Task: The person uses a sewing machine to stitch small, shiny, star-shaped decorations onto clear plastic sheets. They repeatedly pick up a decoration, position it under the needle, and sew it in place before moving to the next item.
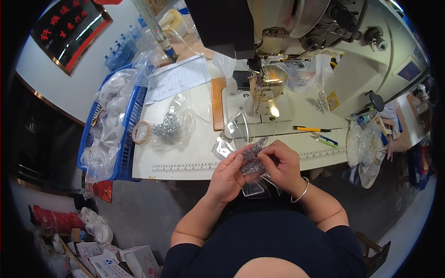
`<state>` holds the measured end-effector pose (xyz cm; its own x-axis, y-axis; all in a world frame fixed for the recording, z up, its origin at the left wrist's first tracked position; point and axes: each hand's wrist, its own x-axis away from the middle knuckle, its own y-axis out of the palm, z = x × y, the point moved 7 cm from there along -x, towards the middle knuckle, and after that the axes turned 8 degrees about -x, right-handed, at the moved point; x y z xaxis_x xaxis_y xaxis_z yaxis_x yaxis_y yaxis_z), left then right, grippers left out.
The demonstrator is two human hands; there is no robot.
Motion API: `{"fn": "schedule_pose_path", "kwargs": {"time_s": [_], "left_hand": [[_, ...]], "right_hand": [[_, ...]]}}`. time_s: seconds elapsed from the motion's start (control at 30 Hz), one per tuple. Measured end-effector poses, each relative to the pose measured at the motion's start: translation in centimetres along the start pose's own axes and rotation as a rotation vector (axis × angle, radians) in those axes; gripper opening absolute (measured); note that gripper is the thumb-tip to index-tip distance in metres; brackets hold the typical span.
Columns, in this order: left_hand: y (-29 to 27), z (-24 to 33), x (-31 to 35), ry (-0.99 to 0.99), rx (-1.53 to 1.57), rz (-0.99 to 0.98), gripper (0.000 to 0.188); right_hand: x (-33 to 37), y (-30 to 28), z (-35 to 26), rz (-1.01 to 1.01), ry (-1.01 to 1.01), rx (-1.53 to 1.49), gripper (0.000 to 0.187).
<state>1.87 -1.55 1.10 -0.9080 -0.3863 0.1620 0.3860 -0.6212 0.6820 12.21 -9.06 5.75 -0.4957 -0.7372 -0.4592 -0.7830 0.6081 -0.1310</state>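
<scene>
A small silvery-purple, glittery piece (252, 162), perhaps a beaded or sequined appliqué, is held up between both hands at the table's front edge. My left hand (226, 175) grips its left side, thumb on top. My right hand (282, 166), with a bangle on its wrist, pinches at the upper right side; the fingertips partly hide what they hold. Clear stiff plastic pieces (233, 135) show behind and below the hands. Just beyond stands a sewing machine (296, 28), its needle area (264, 88) lit by a lamp.
Left on the white table (185, 162) lie silver sequined pieces (167, 127) in clear plastic, a tape roll (141, 132) and a paper sheet (178, 76). A blue basket (127, 143) of plastic bags stands further left. An orange pen (311, 129) and a thread snipper (324, 140) lie to the right.
</scene>
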Motion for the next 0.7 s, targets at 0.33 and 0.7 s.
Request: {"fn": "schedule_pose_path", "kwargs": {"time_s": [0.33, 0.7], "left_hand": [[-0.12, -0.35, -0.11, 0.011, -0.020, 0.024, 0.037], [-0.20, -0.40, -0.13, 0.015, -0.017, 0.029, 0.036]], "right_hand": [[0.03, -0.32, -0.50, 0.006, -0.064, 0.084, 0.007], [0.15, -0.15, -0.71, 0.029, -0.116, 0.148, 0.008]]}}
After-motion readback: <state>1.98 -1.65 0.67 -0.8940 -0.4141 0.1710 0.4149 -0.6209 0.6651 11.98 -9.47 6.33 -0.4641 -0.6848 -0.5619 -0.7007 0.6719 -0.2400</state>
